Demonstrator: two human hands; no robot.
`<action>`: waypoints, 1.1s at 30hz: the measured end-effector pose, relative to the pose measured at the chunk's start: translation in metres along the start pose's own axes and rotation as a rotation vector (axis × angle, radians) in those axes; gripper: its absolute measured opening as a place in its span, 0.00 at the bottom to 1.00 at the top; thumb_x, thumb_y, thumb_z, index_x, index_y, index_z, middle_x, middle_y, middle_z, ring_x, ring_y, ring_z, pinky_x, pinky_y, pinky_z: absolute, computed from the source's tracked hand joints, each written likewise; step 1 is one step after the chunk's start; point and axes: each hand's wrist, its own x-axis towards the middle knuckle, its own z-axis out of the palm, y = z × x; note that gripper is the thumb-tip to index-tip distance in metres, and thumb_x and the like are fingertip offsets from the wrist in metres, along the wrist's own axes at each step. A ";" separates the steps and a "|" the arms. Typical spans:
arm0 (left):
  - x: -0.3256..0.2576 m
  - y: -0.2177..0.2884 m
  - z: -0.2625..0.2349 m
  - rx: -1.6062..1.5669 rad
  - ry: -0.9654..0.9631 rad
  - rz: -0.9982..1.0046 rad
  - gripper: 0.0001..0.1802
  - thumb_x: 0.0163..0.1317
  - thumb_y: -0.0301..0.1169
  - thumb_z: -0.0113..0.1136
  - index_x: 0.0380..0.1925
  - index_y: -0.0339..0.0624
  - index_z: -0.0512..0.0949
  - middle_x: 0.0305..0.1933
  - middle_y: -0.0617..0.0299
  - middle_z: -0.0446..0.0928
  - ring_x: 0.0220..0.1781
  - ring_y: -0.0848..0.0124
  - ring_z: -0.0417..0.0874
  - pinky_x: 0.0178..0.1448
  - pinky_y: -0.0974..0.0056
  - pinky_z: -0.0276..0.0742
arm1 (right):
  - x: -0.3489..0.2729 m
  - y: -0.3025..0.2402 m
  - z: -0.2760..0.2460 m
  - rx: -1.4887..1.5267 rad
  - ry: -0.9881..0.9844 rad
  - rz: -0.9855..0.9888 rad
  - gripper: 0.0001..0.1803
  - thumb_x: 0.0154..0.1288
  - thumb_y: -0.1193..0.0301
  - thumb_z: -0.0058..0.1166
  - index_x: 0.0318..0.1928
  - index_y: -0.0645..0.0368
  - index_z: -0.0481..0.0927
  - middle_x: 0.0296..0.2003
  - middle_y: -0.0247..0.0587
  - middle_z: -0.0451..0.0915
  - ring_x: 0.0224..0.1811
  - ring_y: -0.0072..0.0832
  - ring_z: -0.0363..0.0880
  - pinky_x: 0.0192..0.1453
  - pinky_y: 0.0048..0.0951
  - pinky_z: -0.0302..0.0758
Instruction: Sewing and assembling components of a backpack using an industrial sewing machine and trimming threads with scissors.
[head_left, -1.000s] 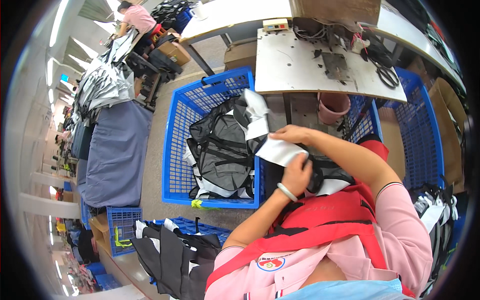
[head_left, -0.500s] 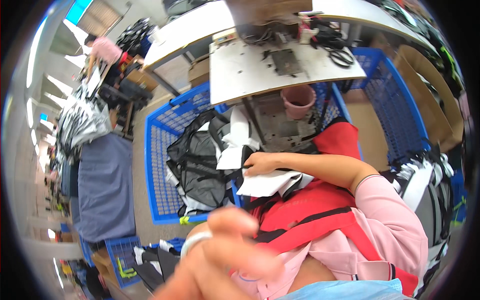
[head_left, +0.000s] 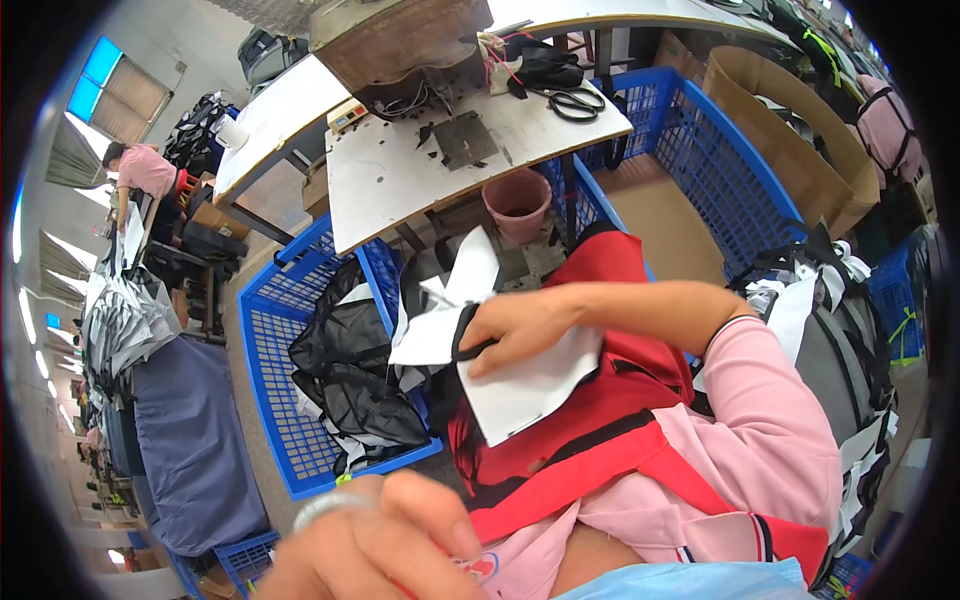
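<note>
My right hand (head_left: 510,330) reaches in from the right and is closed over a stack of bag pieces, at a black band by the white panel (head_left: 535,395). This panel lies over my red apron (head_left: 500,455) on my lap. More white flaps (head_left: 440,325) stick out to the left of the fingers, toward the blue basket. Large and partly blurred at the lower edge is my left hand (head_left: 385,540), with a pale band round its wrist. Its fingers are curled; anything inside them is hidden.
A blue basket (head_left: 265,400) with dark mesh bags (head_left: 350,370) stands left. Ahead, a white worktable (head_left: 360,180) bears scissors (head_left: 572,103), above a pink bucket (head_left: 518,205). To the right are another blue basket (head_left: 745,165) and grey bags (head_left: 835,360). A person (head_left: 145,175) works far left.
The view has swung, shifting the table and baskets left. My right hand and the white pieces lie farther over my lap, the panel showing more. My left hand has moved lower, fingers more curled.
</note>
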 end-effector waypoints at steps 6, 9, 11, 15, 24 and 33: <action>-0.010 -0.095 -0.073 0.473 0.265 -0.649 0.18 0.68 0.32 0.49 0.52 0.31 0.75 0.49 0.52 0.79 0.52 0.68 0.78 0.58 0.65 0.70 | -0.054 -0.068 -0.047 -0.089 -0.107 -0.116 0.21 0.65 0.59 0.57 0.30 0.69 0.74 0.22 0.52 0.75 0.23 0.39 0.74 0.31 0.37 0.70; -0.044 -0.140 -0.080 0.145 0.102 -0.778 0.20 0.73 0.40 0.45 0.49 0.33 0.75 0.44 0.56 0.78 0.46 0.70 0.75 0.55 0.64 0.71 | -0.068 -0.084 -0.065 -0.294 -0.046 0.029 0.19 0.64 0.59 0.58 0.33 0.67 0.78 0.25 0.53 0.78 0.28 0.47 0.77 0.33 0.39 0.72; -0.044 -0.145 -0.093 0.298 -0.063 -0.698 0.18 0.72 0.40 0.49 0.47 0.35 0.76 0.43 0.58 0.76 0.43 0.69 0.72 0.56 0.63 0.68 | -0.075 -0.077 -0.072 -0.273 0.026 0.225 0.18 0.62 0.59 0.58 0.38 0.64 0.81 0.27 0.53 0.80 0.30 0.45 0.80 0.34 0.39 0.74; -0.038 -0.137 -0.098 0.173 0.019 -1.012 0.17 0.66 0.39 0.58 0.46 0.37 0.76 0.43 0.58 0.75 0.43 0.65 0.72 0.57 0.62 0.64 | -0.087 -0.049 -0.077 -0.200 0.143 0.316 0.18 0.60 0.59 0.60 0.41 0.61 0.82 0.29 0.51 0.81 0.32 0.44 0.81 0.35 0.38 0.75; -0.057 -0.169 -0.087 1.361 -0.308 -0.442 0.18 0.50 0.28 0.55 0.44 0.39 0.76 0.51 0.58 0.75 0.59 0.60 0.71 0.64 0.54 0.62 | -0.068 -0.019 -0.052 -0.427 0.212 0.111 0.17 0.62 0.59 0.54 0.37 0.63 0.80 0.26 0.54 0.79 0.32 0.52 0.79 0.40 0.46 0.75; -0.042 -0.124 -0.096 1.035 -0.429 -0.777 0.10 0.48 0.33 0.68 0.28 0.42 0.78 0.28 0.59 0.72 0.36 0.60 0.76 0.54 0.58 0.67 | -0.058 -0.008 -0.058 -0.330 -0.002 0.173 0.17 0.63 0.60 0.56 0.35 0.64 0.77 0.29 0.50 0.79 0.34 0.50 0.78 0.38 0.43 0.74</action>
